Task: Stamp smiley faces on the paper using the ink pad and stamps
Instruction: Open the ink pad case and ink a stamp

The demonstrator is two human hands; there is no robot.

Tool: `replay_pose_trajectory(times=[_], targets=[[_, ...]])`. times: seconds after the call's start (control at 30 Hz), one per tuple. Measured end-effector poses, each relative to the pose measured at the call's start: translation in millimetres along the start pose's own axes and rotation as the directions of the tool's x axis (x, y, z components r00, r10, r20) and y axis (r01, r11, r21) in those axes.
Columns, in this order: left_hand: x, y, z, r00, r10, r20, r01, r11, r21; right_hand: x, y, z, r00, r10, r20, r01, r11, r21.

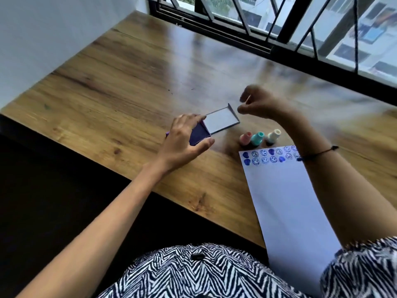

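Note:
A purple ink pad (pixel 198 134) lies open on the wooden table, its lid (pixel 221 121) folded back flat toward the window. My left hand (pixel 182 140) cups the pad's base, thumb on the near side and fingers on the far side. My right hand (pixel 262 104) hovers just right of the lid's far edge, fingers loosely curled, thumb and forefinger close together with nothing visible in them. Three small stamps stand upright beside the paper: pink (pixel 245 137), teal (pixel 257 138) and white (pixel 272 136). The white paper (pixel 283 198) carries two rows of blue smiley prints along its top edge.
The wooden table (pixel 129 87) stretches left and toward a barred window (pixel 279 24) at the back. Its near edge runs diagonally in front of me. The paper's lower end hangs past the table edge onto my zebra-patterned clothing (pixel 193 274).

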State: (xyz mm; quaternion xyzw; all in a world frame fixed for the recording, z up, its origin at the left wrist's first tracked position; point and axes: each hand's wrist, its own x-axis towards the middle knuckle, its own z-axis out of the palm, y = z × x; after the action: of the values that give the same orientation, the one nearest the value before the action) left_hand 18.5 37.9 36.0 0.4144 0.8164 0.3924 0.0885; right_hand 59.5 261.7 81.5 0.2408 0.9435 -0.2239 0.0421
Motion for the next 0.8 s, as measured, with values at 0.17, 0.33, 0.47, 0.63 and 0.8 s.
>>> replay_pose_trajectory(times=[0.17, 0.33, 0.47, 0.63, 0.8], targets=[[-5, 2, 3, 0.997, -0.035, -0.066, 0.029, 0.996, -0.09, -40, -2, 9, 0.973, -0.169, 0.154, 0.227, 0.805, -0.548], [-12, 4, 4, 0.992, -0.045, -0.115, 0.029, 0.99, -0.141, -43, -4, 27, 0.972, -0.167, 0.162, 0.233, 0.692, -0.683], [-18, -1, 7, 0.98, -0.122, -0.156, 0.08, 0.965, -0.251, -45, -10, 27, 0.965, -0.26, 0.024, 0.251, 0.898, -0.361], [-23, -2, 9, 0.952, -0.298, -0.064, 0.2, 0.769, -0.607, -59, -41, 33, 0.98, -0.195, 0.037, 0.135, 0.79, 0.597], [-30, -9, 3, 0.939, -0.333, -0.086, 0.19, 0.712, -0.676, -63, -60, 56, 0.975, -0.222, 0.029, 0.124, 0.642, 0.756]])
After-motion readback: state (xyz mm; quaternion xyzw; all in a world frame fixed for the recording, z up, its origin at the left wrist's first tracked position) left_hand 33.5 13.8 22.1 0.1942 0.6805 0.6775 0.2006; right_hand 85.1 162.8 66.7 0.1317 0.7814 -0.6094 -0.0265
